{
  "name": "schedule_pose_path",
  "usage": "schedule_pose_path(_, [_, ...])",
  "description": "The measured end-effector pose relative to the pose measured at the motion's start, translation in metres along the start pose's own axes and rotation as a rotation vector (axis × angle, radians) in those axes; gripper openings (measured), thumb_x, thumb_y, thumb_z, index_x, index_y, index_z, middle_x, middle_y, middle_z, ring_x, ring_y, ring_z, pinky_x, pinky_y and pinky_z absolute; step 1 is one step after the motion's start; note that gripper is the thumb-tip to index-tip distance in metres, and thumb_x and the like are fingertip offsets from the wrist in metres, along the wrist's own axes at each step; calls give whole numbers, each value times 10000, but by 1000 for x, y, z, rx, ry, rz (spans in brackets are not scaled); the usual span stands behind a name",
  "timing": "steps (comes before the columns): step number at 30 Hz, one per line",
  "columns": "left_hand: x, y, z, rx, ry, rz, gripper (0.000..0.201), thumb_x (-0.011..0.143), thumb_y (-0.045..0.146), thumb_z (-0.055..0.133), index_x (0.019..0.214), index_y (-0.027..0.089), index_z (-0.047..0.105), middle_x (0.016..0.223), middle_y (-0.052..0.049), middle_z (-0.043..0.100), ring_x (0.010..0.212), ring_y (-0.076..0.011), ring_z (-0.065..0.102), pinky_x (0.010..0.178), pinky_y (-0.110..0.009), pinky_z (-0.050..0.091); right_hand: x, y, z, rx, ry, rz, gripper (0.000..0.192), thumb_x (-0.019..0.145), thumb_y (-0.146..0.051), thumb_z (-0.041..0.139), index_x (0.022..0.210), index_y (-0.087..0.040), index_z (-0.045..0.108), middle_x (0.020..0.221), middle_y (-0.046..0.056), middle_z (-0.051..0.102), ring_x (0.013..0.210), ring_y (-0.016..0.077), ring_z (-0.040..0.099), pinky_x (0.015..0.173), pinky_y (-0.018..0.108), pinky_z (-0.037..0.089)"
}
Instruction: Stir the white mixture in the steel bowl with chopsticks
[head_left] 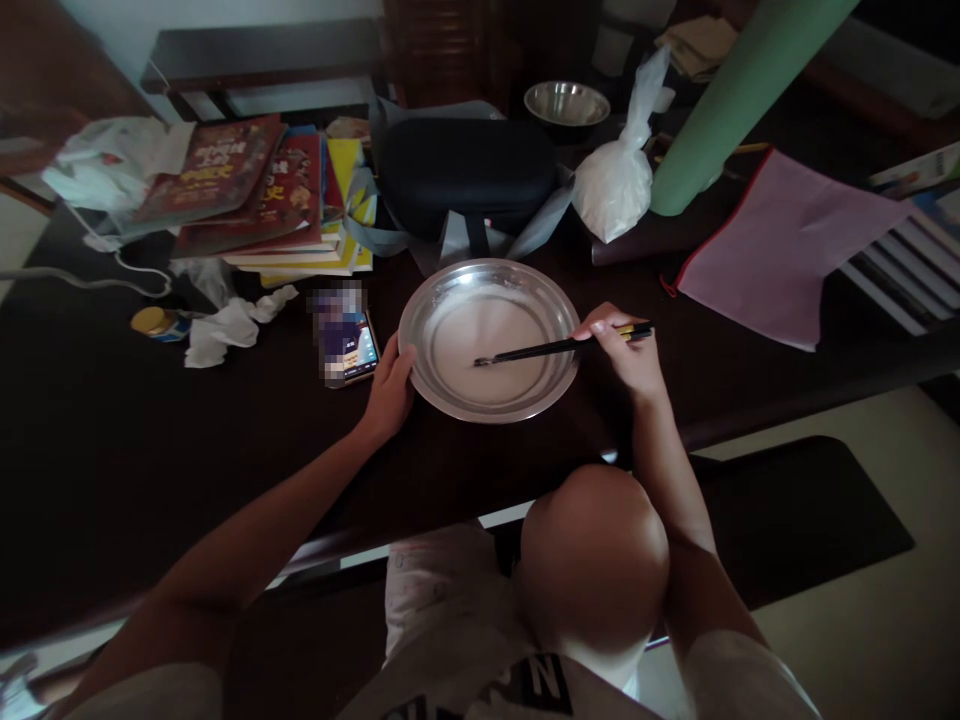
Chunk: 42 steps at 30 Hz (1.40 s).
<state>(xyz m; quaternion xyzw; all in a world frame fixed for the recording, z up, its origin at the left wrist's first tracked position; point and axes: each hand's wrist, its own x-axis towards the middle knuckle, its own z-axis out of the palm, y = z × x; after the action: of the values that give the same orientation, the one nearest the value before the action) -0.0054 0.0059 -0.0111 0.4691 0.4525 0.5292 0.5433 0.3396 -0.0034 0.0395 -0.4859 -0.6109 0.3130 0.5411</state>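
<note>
left hand spread against steel plate rim | right hand pinching chopsticks, tips in plate's white liquid | mixture looks smooth, stirring apparently underway

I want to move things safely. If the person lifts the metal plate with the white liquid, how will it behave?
The metal plate looks stiff and shallow, so the white liquid would probably spill if tilted. Its smooth rim may feel slippery under the left hand.

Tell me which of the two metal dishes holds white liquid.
The wide pan between both hands; chopsticks dip into its white liquid. The small bowl farther back looks empty.
</note>
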Motion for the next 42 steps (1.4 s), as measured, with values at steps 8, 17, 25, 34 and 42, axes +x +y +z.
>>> schedule_pose_path(8, [0,0,1,-42,9,-14,533,859,625,788,1213,236,704,1227,-89,780,1289,-333,700,1089,-463,599,-1,5,-3,54,50,-14,405,914,-636,749,725,-286,827,734,3,774,747,189,733,771,351,571])
schedule_pose_path(17, [0,0,2,-49,21,-11,500,862,605,793,1196,239,726,1168,-77,791,1257,-330,715,1035,-444,621,0,4,-2,47,61,-12,443,912,-661,733,701,-281,812,719,12,777,734,200,748,759,366,602])
schedule_pose_path(25, [-1,1,1,-34,2,-14,514,870,625,773,1203,239,710,1184,-88,785,1268,-333,708,1032,-453,621,-1,3,-3,50,101,-17,432,925,-643,734,716,-273,813,734,12,775,764,204,754,812,380,601])
schedule_pose_path(34, [0,0,2,-38,14,-11,529,862,633,785,1212,242,717,1215,-87,786,1229,-331,728,1023,-459,624,0,3,-1,32,83,-18,444,906,-677,735,730,-277,812,754,15,786,795,211,759,825,388,589])
schedule_pose_path(42, [0,0,0,-19,8,-20,551,868,649,769,1241,248,713,1219,-91,779,1208,-328,728,1038,-478,616,0,4,-1,23,-2,-34,412,898,-672,749,766,-292,839,796,24,802,816,216,758,812,385,591])
